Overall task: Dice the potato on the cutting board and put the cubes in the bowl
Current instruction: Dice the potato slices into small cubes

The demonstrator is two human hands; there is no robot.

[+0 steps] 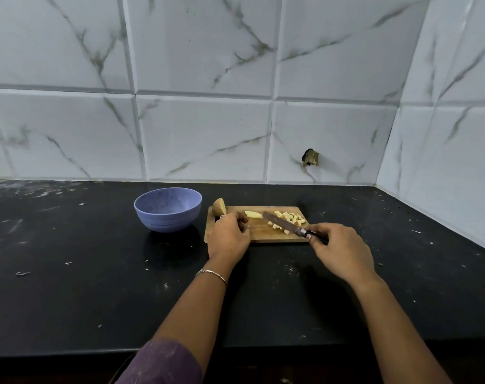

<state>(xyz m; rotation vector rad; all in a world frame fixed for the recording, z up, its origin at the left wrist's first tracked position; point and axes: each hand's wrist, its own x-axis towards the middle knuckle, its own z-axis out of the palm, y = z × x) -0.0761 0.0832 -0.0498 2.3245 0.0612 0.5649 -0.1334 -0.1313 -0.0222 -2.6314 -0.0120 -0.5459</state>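
"Wood board (263, 237) at mid-frame: why are the cubes (290, 217) on its right end?"

"Swept clear of the blade, I'd guess. Strips (254, 214) wait in the middle, the uncut potato half (219, 207) at the upper-left corner, nearest the blue bowl (168, 210) (nothing visible in it)."

"And the hands?"

"The right hand's (344, 250) grip pinches the knife (280, 223) handle. The left hand (229, 239) curls on the board; what its grip holds I cannot tell."

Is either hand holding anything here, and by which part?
The right hand grips the knife by its black handle. The left hand rests curled beside the potato; whether it holds anything cannot be told.
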